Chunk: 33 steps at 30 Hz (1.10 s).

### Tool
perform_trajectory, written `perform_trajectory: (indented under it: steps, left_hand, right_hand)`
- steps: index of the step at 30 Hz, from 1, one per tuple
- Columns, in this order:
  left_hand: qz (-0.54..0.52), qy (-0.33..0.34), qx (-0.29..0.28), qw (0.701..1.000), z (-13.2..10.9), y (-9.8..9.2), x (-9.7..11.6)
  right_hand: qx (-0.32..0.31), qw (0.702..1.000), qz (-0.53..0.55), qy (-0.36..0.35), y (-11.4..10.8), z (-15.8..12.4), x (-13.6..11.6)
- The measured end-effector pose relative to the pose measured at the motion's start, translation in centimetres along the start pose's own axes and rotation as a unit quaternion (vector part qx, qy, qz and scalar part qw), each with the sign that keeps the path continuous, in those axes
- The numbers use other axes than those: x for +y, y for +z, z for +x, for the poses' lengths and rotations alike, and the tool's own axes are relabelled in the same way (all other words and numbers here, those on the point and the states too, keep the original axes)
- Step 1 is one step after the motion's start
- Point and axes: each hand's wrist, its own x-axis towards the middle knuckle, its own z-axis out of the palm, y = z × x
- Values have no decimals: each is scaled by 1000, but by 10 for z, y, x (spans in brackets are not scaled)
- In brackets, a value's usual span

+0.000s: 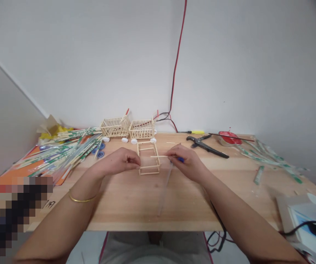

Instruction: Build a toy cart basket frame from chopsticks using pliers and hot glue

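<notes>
A small open box frame made of thin wooden sticks (148,158) stands on the wooden table (152,205) in front of me. My left hand (119,161) pinches the frame's left edge, fingers closed. My right hand (188,161) is closed on a thin wooden stick (159,156) held level against the frame's right side; a blue tip, perhaps a pen, shows under its fingers. A clear plastic ruler (165,190) lies on the table below the frame.
Two finished stick baskets (129,128) with white caps stand at the back. A heap of wrapped chopsticks (64,150) lies at left, black pliers (207,145), a red tape roll (229,138) and wrappers at right. A red and black cable (175,69) hangs down the wall.
</notes>
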Motion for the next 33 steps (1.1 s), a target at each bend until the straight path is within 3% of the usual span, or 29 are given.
perform_trajectory:
  steps: [15, 33]
  left_hand:
    - [4, -31, 9, 999, -1, 0, 4]
    - [20, -32, 11, 999, -2, -2, 6]
  right_hand:
    - [-26, 999, 35, -13, 25, 0, -10]
    - [-16, 999, 43, -18, 31, 1, -7]
